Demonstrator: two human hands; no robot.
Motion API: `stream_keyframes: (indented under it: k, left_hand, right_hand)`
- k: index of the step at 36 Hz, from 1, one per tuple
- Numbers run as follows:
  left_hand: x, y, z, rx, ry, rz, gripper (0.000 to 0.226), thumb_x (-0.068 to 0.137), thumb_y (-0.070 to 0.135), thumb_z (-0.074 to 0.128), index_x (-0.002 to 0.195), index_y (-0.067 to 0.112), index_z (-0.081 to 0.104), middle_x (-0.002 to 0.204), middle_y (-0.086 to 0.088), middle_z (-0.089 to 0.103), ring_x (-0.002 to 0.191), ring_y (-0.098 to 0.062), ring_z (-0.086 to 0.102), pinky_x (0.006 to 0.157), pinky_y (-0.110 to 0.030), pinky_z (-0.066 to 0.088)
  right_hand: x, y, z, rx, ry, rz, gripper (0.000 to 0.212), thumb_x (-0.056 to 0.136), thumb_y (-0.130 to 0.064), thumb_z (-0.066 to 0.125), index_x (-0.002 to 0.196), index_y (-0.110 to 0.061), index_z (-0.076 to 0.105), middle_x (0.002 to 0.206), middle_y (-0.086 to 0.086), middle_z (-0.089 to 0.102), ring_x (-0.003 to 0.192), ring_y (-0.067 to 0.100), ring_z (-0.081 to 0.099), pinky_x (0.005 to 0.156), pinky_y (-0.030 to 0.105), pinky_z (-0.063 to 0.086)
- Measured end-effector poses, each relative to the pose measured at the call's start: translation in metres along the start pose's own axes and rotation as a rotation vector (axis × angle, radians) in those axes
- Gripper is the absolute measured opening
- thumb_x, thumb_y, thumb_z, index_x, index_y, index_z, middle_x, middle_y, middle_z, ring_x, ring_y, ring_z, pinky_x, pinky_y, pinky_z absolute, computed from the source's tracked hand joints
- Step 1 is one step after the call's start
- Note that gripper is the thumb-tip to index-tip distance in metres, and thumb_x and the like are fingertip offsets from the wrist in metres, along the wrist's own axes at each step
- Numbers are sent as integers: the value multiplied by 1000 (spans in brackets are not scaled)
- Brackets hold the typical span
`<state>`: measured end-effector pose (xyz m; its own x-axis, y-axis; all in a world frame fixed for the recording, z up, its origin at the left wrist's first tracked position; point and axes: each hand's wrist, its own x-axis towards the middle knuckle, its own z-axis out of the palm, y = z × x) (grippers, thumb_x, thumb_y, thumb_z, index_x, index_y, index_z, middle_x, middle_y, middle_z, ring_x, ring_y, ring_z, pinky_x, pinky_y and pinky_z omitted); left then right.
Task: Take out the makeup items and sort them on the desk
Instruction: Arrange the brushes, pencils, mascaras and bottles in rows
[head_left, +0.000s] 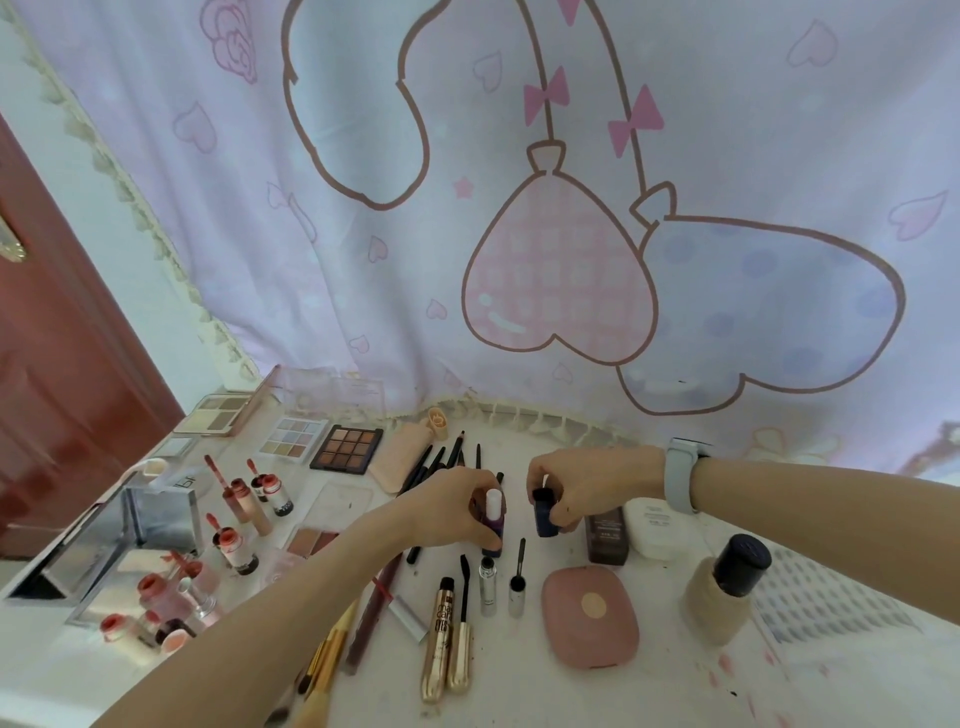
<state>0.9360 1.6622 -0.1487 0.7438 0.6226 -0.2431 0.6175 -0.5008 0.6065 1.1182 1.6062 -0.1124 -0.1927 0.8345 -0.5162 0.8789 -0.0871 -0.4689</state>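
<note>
Two bottles: each hand held one small upright bottle near the middle of the white table (597, 691).
Left hand (457, 506): fingers curled round a dark purple glass bottle with a white cap (493, 512), its base apparently on the table.
Right hand (587, 486): fingers pinched a dark blue bottle with a black cap (545, 512), just at 3 o'clock of the purple one, the two close but apart.
Handling: both looked small, light, rigid and smooth, probably glass, so slippery and breakable if tipped; best held round the body, not by the cap alone.
Neighbours: gold mascara tubes (447, 639) lay at 6 o'clock; a pink round-cornered compact (589, 616) at 5 o'clock; a brown eyeshadow palette (347, 449) at 10 o'clock.
Progress: most items looked already laid out in groups.
</note>
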Motion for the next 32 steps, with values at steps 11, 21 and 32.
stream_keyframes:
  k: [11,21,32]
  left_hand:
    - [-5,-5,-1,13,-77,2,30,74,20,77,97,21,59,90,11,59,78,-6,59,80,-27,52]
    - [-6,-5,-2,26,-100,5,34,75,22,77,102,23,58,91,15,56,72,-1,57,72,-18,47]
    - [-10,-5,-42,96,-160,-43,56,82,23,72,132,19,47,126,5,53,96,-2,52,88,-17,41]
  right_hand:
    - [12,-12,17,-115,-86,-14,27,85,-13,66,107,-7,51,98,4,55,61,6,53,51,11,41]
    - [9,-13,18,-140,-98,-36,47,83,-21,69,123,-3,51,118,15,60,86,18,56,62,15,43]
    - [-2,13,-17,-550,306,61,34,96,-32,44,120,-9,51,116,10,56,99,23,54,84,33,46]
